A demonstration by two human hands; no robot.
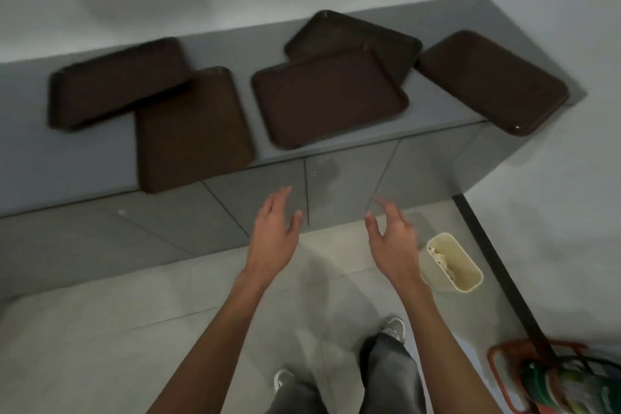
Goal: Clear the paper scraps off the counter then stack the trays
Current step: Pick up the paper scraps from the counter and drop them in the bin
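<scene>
Several dark brown trays lie scattered flat on the grey counter (27,158). The far-left tray (114,81) overlaps a tray (193,131) that juts past the front edge. A middle tray (327,97) lies on top of a back tray (353,33). A right tray (492,81) overhangs the counter's right corner. My left hand (274,239) and my right hand (393,242) hover in front of the cabinet below the counter, fingers spread and holding nothing. No paper scraps show on the counter.
A cream waste bin (453,262) with crumpled paper inside stands on the tiled floor by my right hand. A red wire basket (551,376) with green items sits at the bottom right. White walls close off the back and right.
</scene>
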